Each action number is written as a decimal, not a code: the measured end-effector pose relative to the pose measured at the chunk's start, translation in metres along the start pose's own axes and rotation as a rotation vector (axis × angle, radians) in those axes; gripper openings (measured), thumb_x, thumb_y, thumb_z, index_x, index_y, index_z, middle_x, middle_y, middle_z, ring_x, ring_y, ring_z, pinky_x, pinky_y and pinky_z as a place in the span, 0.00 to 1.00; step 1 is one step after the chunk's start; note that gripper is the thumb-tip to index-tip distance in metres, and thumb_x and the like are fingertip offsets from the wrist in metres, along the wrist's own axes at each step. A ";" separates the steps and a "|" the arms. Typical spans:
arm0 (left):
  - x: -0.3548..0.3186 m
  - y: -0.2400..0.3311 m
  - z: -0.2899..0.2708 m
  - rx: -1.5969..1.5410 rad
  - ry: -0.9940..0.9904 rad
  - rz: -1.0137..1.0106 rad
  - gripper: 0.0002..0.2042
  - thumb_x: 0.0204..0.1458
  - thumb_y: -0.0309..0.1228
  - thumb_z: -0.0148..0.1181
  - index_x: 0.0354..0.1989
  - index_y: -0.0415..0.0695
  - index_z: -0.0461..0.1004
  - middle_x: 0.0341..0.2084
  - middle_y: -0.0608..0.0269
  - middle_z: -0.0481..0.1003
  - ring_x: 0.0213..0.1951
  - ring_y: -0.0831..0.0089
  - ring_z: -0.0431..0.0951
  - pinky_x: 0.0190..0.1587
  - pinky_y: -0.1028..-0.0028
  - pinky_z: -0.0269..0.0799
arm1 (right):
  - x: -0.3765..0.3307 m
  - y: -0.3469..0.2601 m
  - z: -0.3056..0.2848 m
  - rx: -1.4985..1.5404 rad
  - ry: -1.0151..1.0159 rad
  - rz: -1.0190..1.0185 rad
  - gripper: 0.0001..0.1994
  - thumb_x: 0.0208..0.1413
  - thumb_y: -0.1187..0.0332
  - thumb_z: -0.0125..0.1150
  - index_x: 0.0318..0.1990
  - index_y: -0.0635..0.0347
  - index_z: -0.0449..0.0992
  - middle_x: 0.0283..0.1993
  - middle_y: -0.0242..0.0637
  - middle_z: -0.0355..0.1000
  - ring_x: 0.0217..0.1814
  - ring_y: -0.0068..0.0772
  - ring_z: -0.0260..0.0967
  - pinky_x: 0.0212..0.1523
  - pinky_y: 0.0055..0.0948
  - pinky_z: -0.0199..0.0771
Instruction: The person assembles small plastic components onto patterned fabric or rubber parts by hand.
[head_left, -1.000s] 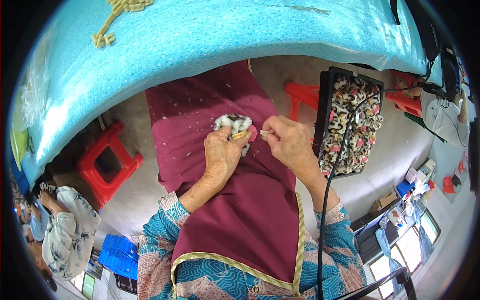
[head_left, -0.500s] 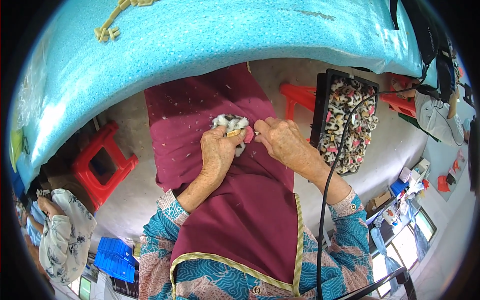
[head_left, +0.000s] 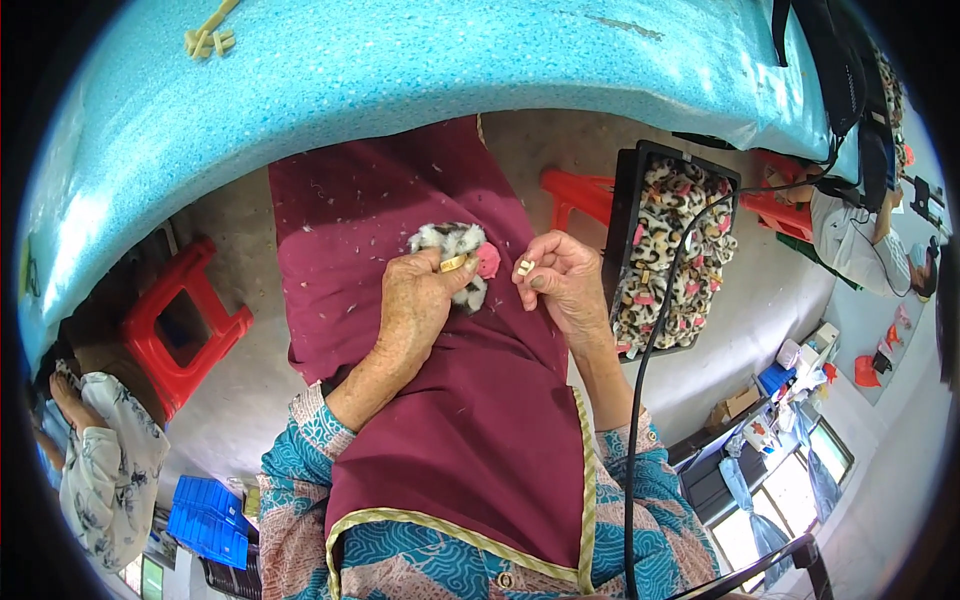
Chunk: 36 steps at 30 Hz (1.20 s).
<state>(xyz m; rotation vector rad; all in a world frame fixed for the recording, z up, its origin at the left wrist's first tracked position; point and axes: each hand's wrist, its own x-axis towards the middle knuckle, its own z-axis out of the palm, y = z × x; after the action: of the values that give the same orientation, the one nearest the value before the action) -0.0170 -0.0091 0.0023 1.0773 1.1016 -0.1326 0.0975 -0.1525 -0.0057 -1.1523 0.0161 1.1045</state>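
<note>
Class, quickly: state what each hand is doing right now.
Left hand: closed on a furry spotted piece.
Right hand: pinching a small pale piece.

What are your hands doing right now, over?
Left hand gripping the furry spotted piece with a pink tab. Right hand pinching a small pale clip beside it. Maroon apron underneath, nothing blocking.

Tray (head_left: 628, 190) right of hands, stool (head_left: 185, 325) left.
</note>
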 end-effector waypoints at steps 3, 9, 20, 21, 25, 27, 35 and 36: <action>-0.002 0.003 0.002 0.001 -0.016 -0.023 0.10 0.47 0.27 0.62 0.17 0.40 0.71 0.14 0.74 0.64 0.18 0.86 0.58 0.20 0.79 0.55 | 0.000 0.006 -0.003 0.119 -0.026 -0.026 0.13 0.43 0.72 0.69 0.32 0.66 0.69 0.26 0.42 0.72 0.18 0.25 0.68 0.17 0.20 0.68; -0.004 0.009 0.005 -0.140 -0.074 -0.138 0.06 0.48 0.28 0.61 0.22 0.41 0.74 0.16 0.71 0.70 0.15 0.85 0.64 0.15 0.83 0.56 | 0.000 0.008 -0.002 0.021 0.007 -0.013 0.12 0.43 0.73 0.68 0.32 0.67 0.71 0.26 0.41 0.72 0.19 0.24 0.68 0.19 0.19 0.69; 0.001 0.000 0.006 -0.085 -0.044 -0.067 0.08 0.47 0.27 0.62 0.19 0.40 0.73 0.13 0.71 0.67 0.15 0.86 0.61 0.14 0.80 0.54 | 0.001 -0.005 0.008 -0.369 0.055 0.075 0.06 0.45 0.80 0.64 0.32 0.68 0.74 0.26 0.38 0.74 0.23 0.22 0.72 0.24 0.17 0.75; 0.000 0.005 0.007 -0.072 -0.048 -0.067 0.08 0.47 0.27 0.62 0.20 0.40 0.73 0.14 0.70 0.68 0.16 0.87 0.63 0.14 0.80 0.55 | 0.001 -0.006 0.009 -0.371 0.055 0.076 0.06 0.45 0.80 0.64 0.32 0.68 0.74 0.26 0.38 0.74 0.23 0.22 0.72 0.24 0.17 0.75; -0.004 0.013 0.008 -0.069 -0.070 -0.070 0.07 0.48 0.25 0.61 0.20 0.38 0.74 0.14 0.68 0.70 0.16 0.86 0.66 0.13 0.81 0.56 | 0.003 -0.009 0.009 -0.385 0.076 0.104 0.06 0.46 0.79 0.64 0.32 0.68 0.75 0.26 0.38 0.74 0.24 0.21 0.73 0.25 0.17 0.75; -0.004 0.014 0.006 -0.076 -0.086 -0.106 0.07 0.48 0.25 0.61 0.20 0.38 0.74 0.13 0.68 0.69 0.13 0.85 0.64 0.12 0.80 0.55 | 0.003 -0.009 0.009 -0.358 0.072 0.111 0.06 0.46 0.79 0.64 0.32 0.68 0.75 0.26 0.38 0.74 0.24 0.21 0.73 0.25 0.17 0.75; 0.001 0.008 0.004 -0.177 -0.136 -0.176 0.11 0.48 0.25 0.61 0.17 0.38 0.71 0.10 0.68 0.67 0.07 0.84 0.58 0.08 0.79 0.48 | 0.008 -0.011 0.004 -0.380 0.023 0.173 0.05 0.46 0.79 0.64 0.30 0.67 0.74 0.25 0.37 0.74 0.23 0.20 0.71 0.23 0.17 0.74; 0.000 0.012 0.005 -0.192 -0.135 -0.209 0.11 0.48 0.25 0.61 0.16 0.39 0.70 0.09 0.68 0.66 0.07 0.84 0.58 0.07 0.80 0.48 | 0.008 -0.010 0.003 -0.380 0.023 0.171 0.05 0.46 0.79 0.64 0.30 0.67 0.74 0.25 0.37 0.74 0.23 0.20 0.71 0.23 0.17 0.74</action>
<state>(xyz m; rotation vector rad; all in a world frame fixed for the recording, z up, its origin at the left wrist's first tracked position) -0.0073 -0.0068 0.0100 0.7697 1.0798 -0.2567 0.1075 -0.1445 -0.0011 -1.5250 -0.0821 1.2809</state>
